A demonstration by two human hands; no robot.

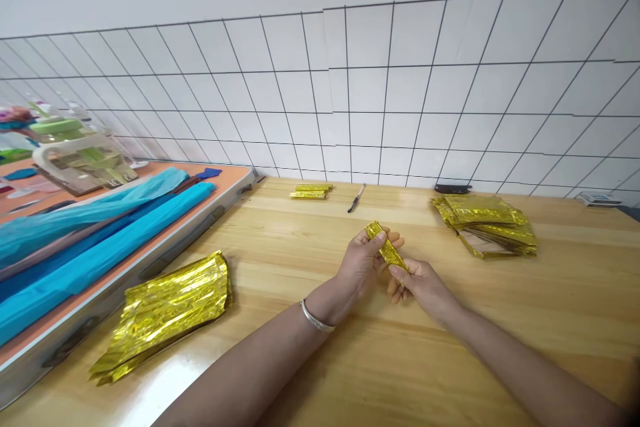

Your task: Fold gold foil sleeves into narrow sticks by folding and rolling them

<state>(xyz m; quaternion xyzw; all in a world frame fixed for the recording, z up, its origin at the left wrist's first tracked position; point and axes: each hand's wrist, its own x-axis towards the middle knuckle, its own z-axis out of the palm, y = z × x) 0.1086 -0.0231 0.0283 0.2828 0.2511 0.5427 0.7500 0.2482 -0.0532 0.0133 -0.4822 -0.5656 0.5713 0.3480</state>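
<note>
A narrow folded strip of shiny gold foil (391,251) is held slantwise above the wooden table (280,240). My left hand (361,259) grips its upper left end, thumb on top, with a silver bangle on the wrist. At the lower right end, my right hand (415,282) pinches the strip between thumb and fingers. Farther back lie small folded gold strips (309,193) side by side, with a pen (357,199) to their right. A stack of gold foil sheets (490,221) rests at the right, and a larger crinkled gold foil piece (173,310) at the left.
On the left, an orange-topped case (240,177) carries blue rolled material (120,243) and a clear container with a green lid (85,160). A black object (453,189) and a small flat item (599,199) lie along the tiled wall (370,90).
</note>
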